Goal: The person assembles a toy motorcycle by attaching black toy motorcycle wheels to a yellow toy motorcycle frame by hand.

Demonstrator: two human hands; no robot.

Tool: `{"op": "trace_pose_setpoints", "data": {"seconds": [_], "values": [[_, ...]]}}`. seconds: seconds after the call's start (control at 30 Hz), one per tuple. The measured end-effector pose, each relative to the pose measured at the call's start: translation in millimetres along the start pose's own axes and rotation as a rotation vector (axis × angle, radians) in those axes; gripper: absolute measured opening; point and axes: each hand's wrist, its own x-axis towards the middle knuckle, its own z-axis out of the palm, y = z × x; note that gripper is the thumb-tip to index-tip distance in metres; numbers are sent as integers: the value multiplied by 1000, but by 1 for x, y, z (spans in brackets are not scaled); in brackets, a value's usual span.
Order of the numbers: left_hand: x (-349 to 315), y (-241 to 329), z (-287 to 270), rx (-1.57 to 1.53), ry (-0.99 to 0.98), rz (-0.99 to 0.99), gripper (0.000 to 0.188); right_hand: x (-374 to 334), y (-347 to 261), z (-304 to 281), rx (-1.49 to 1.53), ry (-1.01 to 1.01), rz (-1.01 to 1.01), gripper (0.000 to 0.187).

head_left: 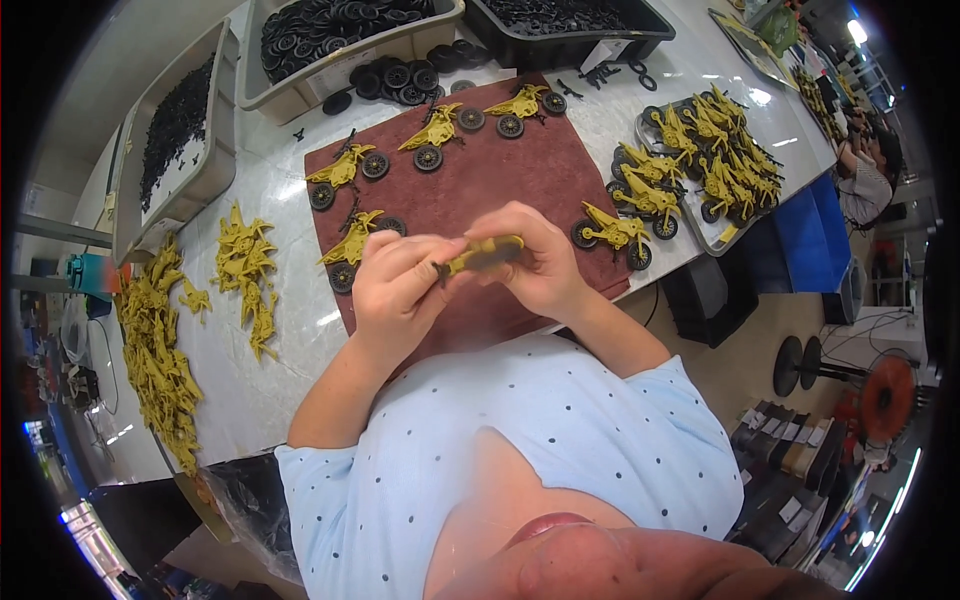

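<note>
Over a dark red cloth (480,160), both my hands hold one yellow toy motorcycle (460,262). My left hand (395,285) pinches its left end, with a small dark part showing at the fingertips. My right hand (535,262) is closed round the other end, where a dark round part, apparently a wheel, shows blurred. Fingers hide much of the toy. On the cloth lie several similar motorcycles with black wheels: one (352,240) beside my left hand, one (612,232) right of my right hand, and others (432,130) along the far side.
Loose yellow motorcycle bodies (155,360) are heaped at the left, with a smaller pile (243,265) nearer the cloth. Bins of black wheels (340,35) and small black parts (180,130) stand at the back and left. A tray (715,235) of motorcycles sits right; another person (868,180) is beyond.
</note>
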Motion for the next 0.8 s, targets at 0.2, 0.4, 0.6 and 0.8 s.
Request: {"op": "trace_pose_setpoints", "data": {"seconds": [0.2,0.4,0.6,0.8], "values": [[-8,-12,1,577,167,382,24,0,7,-11,767,108,523,42],[-7,-21,-4,357,17,376,48,-4,-5,-10,582,-109,657,35],[-22,-14,6,-643,86,-360,77,-7,-14,-10,396,-37,519,33],[-26,-6,3,-511,34,-436,28,-11,-13,-4,100,-92,326,34]]}}
